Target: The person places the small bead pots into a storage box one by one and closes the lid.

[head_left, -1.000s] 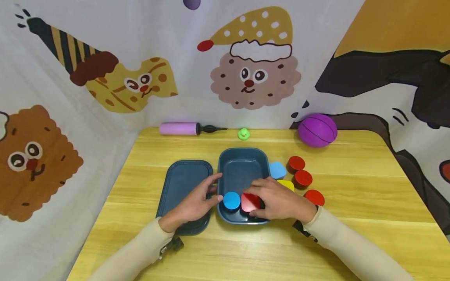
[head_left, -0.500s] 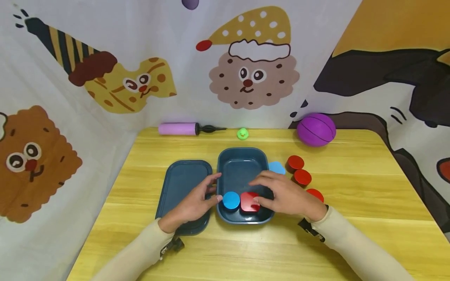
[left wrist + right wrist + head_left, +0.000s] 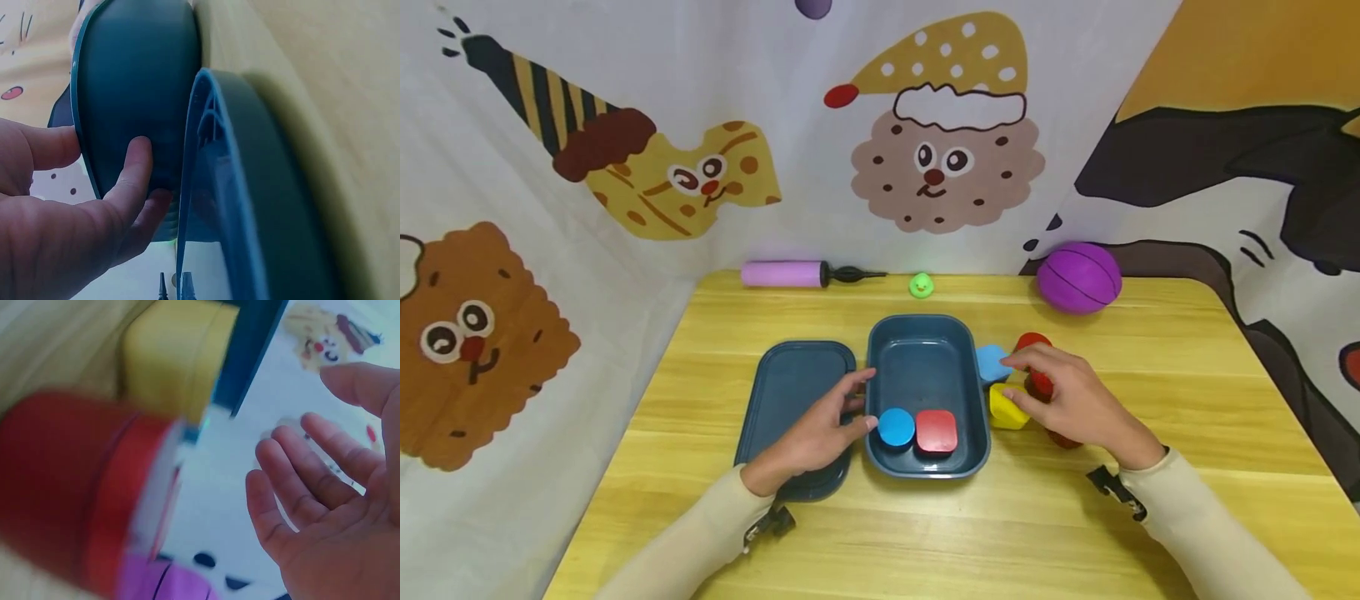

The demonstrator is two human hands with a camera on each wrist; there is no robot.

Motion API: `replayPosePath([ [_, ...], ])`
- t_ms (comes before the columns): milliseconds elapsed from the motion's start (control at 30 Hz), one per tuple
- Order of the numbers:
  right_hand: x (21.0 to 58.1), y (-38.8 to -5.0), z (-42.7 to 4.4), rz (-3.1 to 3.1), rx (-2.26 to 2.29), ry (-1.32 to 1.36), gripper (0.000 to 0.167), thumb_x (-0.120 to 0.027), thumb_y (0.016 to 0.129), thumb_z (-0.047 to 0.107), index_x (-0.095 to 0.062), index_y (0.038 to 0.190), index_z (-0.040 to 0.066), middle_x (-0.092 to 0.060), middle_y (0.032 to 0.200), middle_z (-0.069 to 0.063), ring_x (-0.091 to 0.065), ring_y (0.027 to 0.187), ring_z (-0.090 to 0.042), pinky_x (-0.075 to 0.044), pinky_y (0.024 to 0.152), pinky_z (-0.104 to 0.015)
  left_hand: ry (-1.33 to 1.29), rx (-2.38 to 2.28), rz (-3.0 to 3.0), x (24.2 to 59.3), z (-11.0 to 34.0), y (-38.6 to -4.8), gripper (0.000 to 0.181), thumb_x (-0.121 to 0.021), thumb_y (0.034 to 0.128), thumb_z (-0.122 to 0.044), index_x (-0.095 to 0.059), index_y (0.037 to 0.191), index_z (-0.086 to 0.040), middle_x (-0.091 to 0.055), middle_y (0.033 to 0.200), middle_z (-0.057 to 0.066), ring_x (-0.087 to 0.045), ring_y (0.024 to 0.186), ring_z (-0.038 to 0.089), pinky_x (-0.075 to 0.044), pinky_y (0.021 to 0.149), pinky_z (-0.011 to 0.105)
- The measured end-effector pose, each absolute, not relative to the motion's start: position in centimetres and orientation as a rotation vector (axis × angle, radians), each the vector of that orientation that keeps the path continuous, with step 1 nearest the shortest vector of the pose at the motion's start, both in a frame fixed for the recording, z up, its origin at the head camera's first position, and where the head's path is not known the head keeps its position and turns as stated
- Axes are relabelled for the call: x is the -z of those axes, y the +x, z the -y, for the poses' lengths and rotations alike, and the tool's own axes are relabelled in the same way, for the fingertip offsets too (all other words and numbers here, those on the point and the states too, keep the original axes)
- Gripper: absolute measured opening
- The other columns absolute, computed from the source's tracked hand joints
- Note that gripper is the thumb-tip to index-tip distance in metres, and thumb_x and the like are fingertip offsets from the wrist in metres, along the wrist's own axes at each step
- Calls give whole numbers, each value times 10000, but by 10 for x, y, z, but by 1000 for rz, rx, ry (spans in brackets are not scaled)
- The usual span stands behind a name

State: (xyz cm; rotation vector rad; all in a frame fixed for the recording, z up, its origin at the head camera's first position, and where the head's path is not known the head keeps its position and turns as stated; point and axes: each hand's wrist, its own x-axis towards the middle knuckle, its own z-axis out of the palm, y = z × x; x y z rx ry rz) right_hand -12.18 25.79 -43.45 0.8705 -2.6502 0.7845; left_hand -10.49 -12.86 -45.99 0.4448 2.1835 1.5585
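Note:
In the head view a dark blue box (image 3: 925,367) holds a round blue-topped container (image 3: 897,427) and a squarish red-topped one (image 3: 936,432) at its near end. My left hand (image 3: 816,433) rests against the box's left side. Its thumb (image 3: 59,147) touches the rim and its fingertips lie on the outer wall. To the right of the box, my right hand (image 3: 1078,400) hovers with fingers spread and nothing in it. Below and beside it are a yellow container (image 3: 1006,408), a light blue one (image 3: 991,363) and red ones (image 3: 69,494), partly hidden by the hand.
The dark blue lid (image 3: 793,400) lies left of the box, under the left hand. Along the table's back stand a purple balloon pump (image 3: 784,274), a green toy duck (image 3: 921,286) and a purple ball (image 3: 1078,279). A printed cloth hangs behind the table.
My right hand has let go of the red squarish container in the box and moved right, over the yellow and red containers. The left hand has stayed at the box's side.

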Motion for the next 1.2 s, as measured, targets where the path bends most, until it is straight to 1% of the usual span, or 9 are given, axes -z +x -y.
replayPosePath([
  [67, 437, -121, -268, 2644, -764, 805, 410, -891, 837, 131, -748, 1221, 119, -755, 1172, -9, -714, 996, -191, -597, 848, -412, 448, -1560, -2183, 460, 128, -105, 705, -622, 1064, -96, -269, 1673, -121, -460, 1567, 201, -524, 1439, 394, -519, 1109, 525],
  [233, 441, -114, -293, 2681, -775, 651, 430, -887, 842, 118, -738, 1246, 105, -758, 1165, -30, -711, 947, -227, -601, 785, -379, 441, -1556, -2193, 459, 128, -104, 706, -627, 1060, -91, -278, 1672, -127, -469, 1562, 189, -527, 1437, 388, -505, 1124, 540],
  [400, 448, -104, -316, 2749, -808, 532, 444, -868, 880, 157, -710, 1282, 53, -753, 1176, -69, -717, 1005, -253, -591, 854, -238, 444, -1558, -2186, 459, 128, -105, 704, -624, 1062, -89, -276, 1672, -127, -459, 1578, 181, -519, 1443, 389, -501, 1125, 545],
  [500, 452, -99, -327, 2769, -854, 492, 469, -859, 897, 176, -689, 1313, 43, -747, 1189, -102, -703, 1006, -164, -540, 862, -114, 445, -1562, -2180, 459, 127, -104, 704, -623, 1062, -88, -275, 1673, -128, -456, 1581, 176, -518, 1443, 386, -505, 1121, 539],
  [567, 454, -96, -333, 2785, -912, 468, 474, -851, 908, 176, -680, 1329, 41, -747, 1198, -116, -687, 1002, -62, -524, 863, -82, 446, -1565, -2178, 459, 127, -104, 704, -623, 1062, -88, -274, 1672, -127, -457, 1581, 176, -521, 1440, 385, -509, 1116, 534],
  [667, 458, -92, -340, 2833, -996, 442, 451, -827, 937, 192, -674, 1340, 58, -747, 1215, -120, -664, 1006, 39, -539, 856, -99, 452, -1568, -2182, 460, 128, -104, 702, -626, 1062, -93, -277, 1671, -127, -463, 1575, 177, -528, 1431, 384, -520, 1102, 522],
  [800, 462, -86, -345, 2940, -1063, 436, 433, -809, 961, 239, -666, 1339, 82, -738, 1242, -115, -652, 1027, 48, -595, 848, -197, 457, -1570, -2181, 462, 128, -103, 703, -627, 1063, -99, -275, 1672, -132, -466, 1574, 177, -532, 1426, 382, -528, 1090, 510],
  [933, 466, -80, -347, 3018, -1085, 464, 467, -820, 952, 275, -657, 1349, 92, -724, 1274, -97, -614, 1075, 62, -617, 866, -269, 456, -1576, -2170, 462, 127, -103, 708, -626, 1063, -97, -270, 1674, -136, -456, 1580, 187, -528, 1431, 383, -524, 1095, 515],
  [1200, 464, -77, -345, 3091, -1057, 513, 610, -896, 859, 394, -653, 1366, 156, -716, 1263, -3, -648, 1085, -70, -595, 905, -298, 445, -1583, -2178, 463, 128, -103, 696, -619, 1066, -93, -276, 1670, -133, -479, 1539, 193, -546, 1414, 374, -524, 1093, 506],
])
